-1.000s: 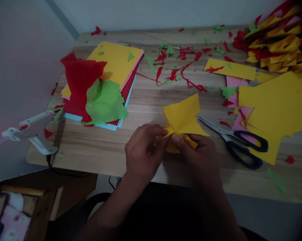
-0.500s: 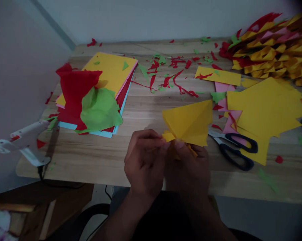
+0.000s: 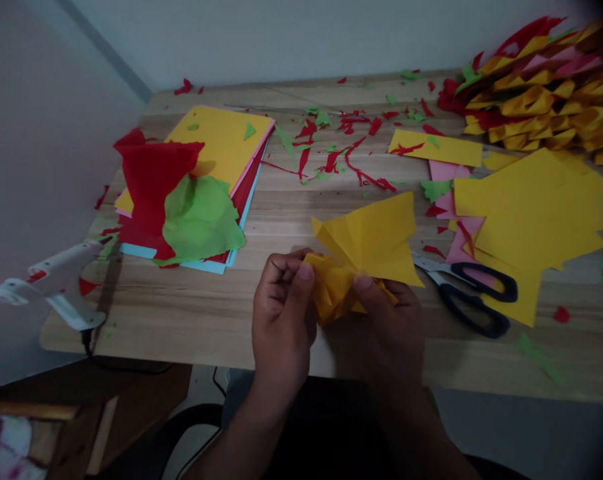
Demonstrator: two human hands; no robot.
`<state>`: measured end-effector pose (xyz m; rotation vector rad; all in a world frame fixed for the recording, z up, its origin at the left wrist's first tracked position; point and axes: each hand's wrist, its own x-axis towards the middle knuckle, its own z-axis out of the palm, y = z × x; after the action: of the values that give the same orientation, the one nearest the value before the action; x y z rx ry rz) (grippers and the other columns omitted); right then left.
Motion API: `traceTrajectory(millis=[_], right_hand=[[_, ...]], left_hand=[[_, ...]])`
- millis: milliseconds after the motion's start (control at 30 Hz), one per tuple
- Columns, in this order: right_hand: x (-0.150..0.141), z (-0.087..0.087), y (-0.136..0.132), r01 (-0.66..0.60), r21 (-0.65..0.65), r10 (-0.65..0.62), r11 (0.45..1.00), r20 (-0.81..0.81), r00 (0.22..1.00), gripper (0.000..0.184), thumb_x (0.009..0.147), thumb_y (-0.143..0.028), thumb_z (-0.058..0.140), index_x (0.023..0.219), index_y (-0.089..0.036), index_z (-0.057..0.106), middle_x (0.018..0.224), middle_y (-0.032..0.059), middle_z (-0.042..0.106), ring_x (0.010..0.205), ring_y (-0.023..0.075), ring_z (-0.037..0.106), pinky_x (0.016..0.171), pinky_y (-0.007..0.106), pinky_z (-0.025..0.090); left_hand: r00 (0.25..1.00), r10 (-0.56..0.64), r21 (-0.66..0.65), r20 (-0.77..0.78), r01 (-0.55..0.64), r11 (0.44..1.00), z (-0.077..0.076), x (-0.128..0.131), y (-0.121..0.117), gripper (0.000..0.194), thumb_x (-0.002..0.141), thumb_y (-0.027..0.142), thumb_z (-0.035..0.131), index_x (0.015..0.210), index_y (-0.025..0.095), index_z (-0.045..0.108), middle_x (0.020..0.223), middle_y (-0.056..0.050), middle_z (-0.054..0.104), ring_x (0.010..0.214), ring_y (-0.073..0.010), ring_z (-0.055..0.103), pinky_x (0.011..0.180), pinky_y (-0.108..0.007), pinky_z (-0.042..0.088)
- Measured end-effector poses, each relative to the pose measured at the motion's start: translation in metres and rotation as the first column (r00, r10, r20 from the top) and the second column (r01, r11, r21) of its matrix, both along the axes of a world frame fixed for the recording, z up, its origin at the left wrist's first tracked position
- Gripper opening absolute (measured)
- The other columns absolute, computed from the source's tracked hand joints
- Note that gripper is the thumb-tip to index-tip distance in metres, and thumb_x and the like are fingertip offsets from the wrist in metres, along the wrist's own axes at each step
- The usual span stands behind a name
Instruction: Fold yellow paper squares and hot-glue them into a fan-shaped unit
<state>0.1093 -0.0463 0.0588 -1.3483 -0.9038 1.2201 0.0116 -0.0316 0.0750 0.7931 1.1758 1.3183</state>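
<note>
The bench point(image 3: 181, 320) is spread across the frame. A big heap of folded paper point(image 3: 536, 100) is seen at upper right, and a paper stack point(image 3: 221, 143) at left. Near the middle, a yellow paper point(image 3: 376, 240) is held up between the hands, its long way slanting from lower left to upper right. Its crumpled end is pinched shut in the left hand point(image 3: 284, 320). Its middle fold is pressed by the thumb of the right hand point(image 3: 396, 333), which is nearer the wide flap. Scissors point(image 3: 446, 275) are seen just right of the flap.
</note>
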Motion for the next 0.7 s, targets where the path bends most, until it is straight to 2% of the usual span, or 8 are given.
traceTrajectory(millis=[100,200,333,433,500,567,633,700], right_hand=[[0.004,0.004,0.004,0.105,-0.067,-0.117,0.992,-0.202,0.972,0.019,0.085,-0.038,0.071,0.097,-0.024,0.076,0.103,0.0053,0.078,0.1,0.0248,0.075,0.092,0.039,0.06],[0.008,0.009,0.009,0.09,-0.093,-0.104,0.992,-0.157,0.982,0.013,0.081,-0.034,0.075,0.09,-0.026,0.078,0.098,0.0022,0.079,0.098,0.0223,0.075,0.088,0.033,0.061],[0.012,0.011,0.012,0.052,-0.137,-0.07,0.989,-0.134,0.988,0.022,0.079,-0.041,0.076,0.094,-0.025,0.078,0.099,0.0038,0.08,0.097,0.0233,0.075,0.084,0.032,0.062],[0.015,0.008,0.014,0.002,-0.186,-0.032,0.983,-0.157,0.987,0.03,0.078,-0.047,0.077,0.093,-0.021,0.078,0.097,0.0069,0.08,0.09,0.025,0.076,0.075,0.034,0.063],[0.018,0.005,0.015,-0.026,-0.181,-0.003,0.983,-0.16,0.987,0.029,0.077,-0.046,0.078,0.091,-0.021,0.077,0.096,0.0075,0.079,0.088,0.0244,0.076,0.073,0.034,0.062],[0.024,0.001,0.014,-0.035,-0.15,0.015,0.988,-0.135,0.991,0.037,0.075,-0.044,0.079,0.104,-0.023,0.073,0.102,0.0075,0.077,0.091,0.0238,0.075,0.078,0.036,0.062],[0.032,-0.001,0.01,0.043,-0.084,-0.044,0.996,-0.008,0.999,0.06,0.073,-0.043,0.08,0.128,-0.026,0.061,0.114,0.0085,0.072,0.096,0.0237,0.072,0.084,0.042,0.06],[0.042,0.002,0.004,0.178,0.081,-0.192,0.981,0.252,0.948,0.078,0.074,-0.04,0.08,0.144,-0.03,0.046,0.129,0.0108,0.062,0.104,0.0253,0.066,0.088,0.047,0.058]], left_hand=[[0.999,-0.018,-0.071,0.041,0.021,0.997,0.0,-0.003,0.002,0.02,0.095,0.039,0.061,0.087,0.024,0.049,0.083,0.002,0.059,0.069,-0.0092,0.058,0.062,-0.021,0.052],[0.997,-0.018,-0.113,0.081,0.027,0.993,0.002,-0.006,0.005,0.023,0.092,0.038,0.066,0.089,0.023,0.049,0.071,0.005,0.055,0.057,-0.007,0.053,0.054,-0.018,0.047],[0.99,-0.063,-0.098,0.129,0.076,0.992,0.001,-0.011,0.009,0.025,0.089,0.036,0.068,0.1,0.025,0.048,0.083,0.003,0.068,0.061,-0.0103,0.064,0.06,-0.023,0.054],[0.977,-0.188,-0.09,0.098,0.197,0.976,-0.002,-0.017,0.01,0.035,0.084,0.036,0.074,0.111,0.024,0.056,0.094,-0.003,0.073,0.073,-0.0142,0.07,0.063,-0.025,0.057],[0.961,-0.275,-0.088,0.035,0.277,0.957,-0.003,-0.023,0.011,0.037,0.08,0.034,0.078,0.111,0.021,0.062,0.096,-0.005,0.074,0.078,-0.0162,0.07,0.065,-0.026,0.057],[0.953,-0.292,-0.08,-0.082,0.286,0.955,-0.002,-0.03,0.013,0.03,0.08,0.033,0.079,0.104,0.02,0.066,0.093,-0.005,0.074,0.079,-0.0166,0.069,0.067,-0.028,0.057],[0.933,-0.232,-0.032,-0.275,0.232,0.972,0.001,-0.038,0.015,0.021,0.084,0.034,0.076,0.098,0.02,0.069,0.089,-0.005,0.074,0.079,-0.0168,0.068,0.068,-0.029,0.056],[0.838,-0.113,0.098,-0.533,0.194,0.976,0.005,-0.047,0.019,0.013,0.087,0.031,0.073,0.093,0.02,0.07,0.085,-0.003,0.073,0.078,-0.0163,0.066,0.07,-0.029,0.054]])
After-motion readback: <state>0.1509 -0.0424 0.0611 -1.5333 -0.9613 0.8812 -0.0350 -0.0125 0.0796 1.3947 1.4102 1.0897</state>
